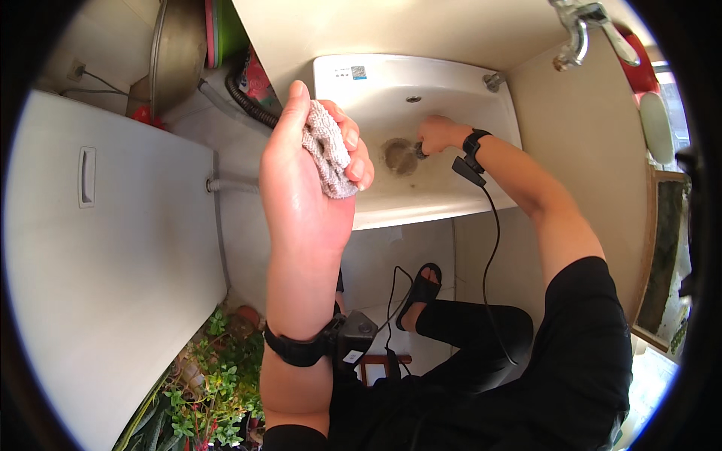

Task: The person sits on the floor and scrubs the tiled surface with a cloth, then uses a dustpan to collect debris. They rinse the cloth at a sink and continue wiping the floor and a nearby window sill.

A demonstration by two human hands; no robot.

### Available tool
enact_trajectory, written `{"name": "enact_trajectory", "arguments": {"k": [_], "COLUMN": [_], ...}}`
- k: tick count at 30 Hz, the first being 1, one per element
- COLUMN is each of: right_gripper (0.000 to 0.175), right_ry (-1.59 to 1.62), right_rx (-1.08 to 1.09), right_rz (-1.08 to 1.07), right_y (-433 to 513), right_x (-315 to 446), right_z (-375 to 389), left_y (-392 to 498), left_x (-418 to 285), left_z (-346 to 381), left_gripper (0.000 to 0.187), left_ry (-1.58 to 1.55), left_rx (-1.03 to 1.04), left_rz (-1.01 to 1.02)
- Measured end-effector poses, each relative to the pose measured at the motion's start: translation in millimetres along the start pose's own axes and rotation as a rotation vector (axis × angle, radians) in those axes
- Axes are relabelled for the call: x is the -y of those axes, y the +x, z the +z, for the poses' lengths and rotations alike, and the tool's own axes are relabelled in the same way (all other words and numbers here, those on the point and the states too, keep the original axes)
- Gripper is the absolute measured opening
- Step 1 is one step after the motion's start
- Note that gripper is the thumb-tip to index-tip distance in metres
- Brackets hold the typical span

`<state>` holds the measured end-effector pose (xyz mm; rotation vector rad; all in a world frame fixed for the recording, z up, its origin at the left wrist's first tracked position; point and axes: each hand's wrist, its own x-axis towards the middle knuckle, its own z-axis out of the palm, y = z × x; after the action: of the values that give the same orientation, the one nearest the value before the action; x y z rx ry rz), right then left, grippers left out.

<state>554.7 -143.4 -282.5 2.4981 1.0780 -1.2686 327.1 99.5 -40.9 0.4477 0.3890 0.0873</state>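
Observation:
My left hand point(316, 152) is raised in front of the sink's left end, palm towards me, its fingers curled around a bunched, light grey terry cloth point(333, 160). My right hand point(441, 135) is down inside the white ceramic sink point(389, 214), to the right of the drain area. Its fingers close on a small dark, round thing point(421, 150), perhaps a drain strainer or plug; most of it is hidden by the hand. Murky brownish water point(399, 157) lies over the drain. The overflow hole point(413, 99) is in the sink's back wall.
A chrome tap point(581, 34) juts out at upper right. To the left stands a white appliance or cabinet point(113, 237), with potted plants point(208, 389) below it. A black cable point(496, 248) hangs from my right wrist. A ribbed dark hose point(248, 104) runs behind my left hand.

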Motion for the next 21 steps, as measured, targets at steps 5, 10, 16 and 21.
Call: {"name": "enact_trajectory", "arguments": {"k": [5,10,16,21], "right_gripper": [0.008,0.011,0.014,0.017], "right_ry": [0.282,0.554,0.412,0.841], "right_rx": [-0.183,-0.416,-0.665,-0.853], "right_rz": [-0.087,0.02,0.134,0.126], "right_y": [-68,-123,-164,-210], "right_x": [37,54,63,90], "right_z": [-49,-58,-47,-43], "left_y": [-2,-18,-52,-81], "left_x": [12,23,40,48], "left_z": [9,18,24,28], "left_gripper": [0.037,0.036,0.036,0.036], "left_ry": [-0.013,-0.049,-0.028,-0.022], "left_rx": [0.027,0.007,0.059,0.081], "left_rz": [-0.014,-0.015,-0.03,-0.054]}}
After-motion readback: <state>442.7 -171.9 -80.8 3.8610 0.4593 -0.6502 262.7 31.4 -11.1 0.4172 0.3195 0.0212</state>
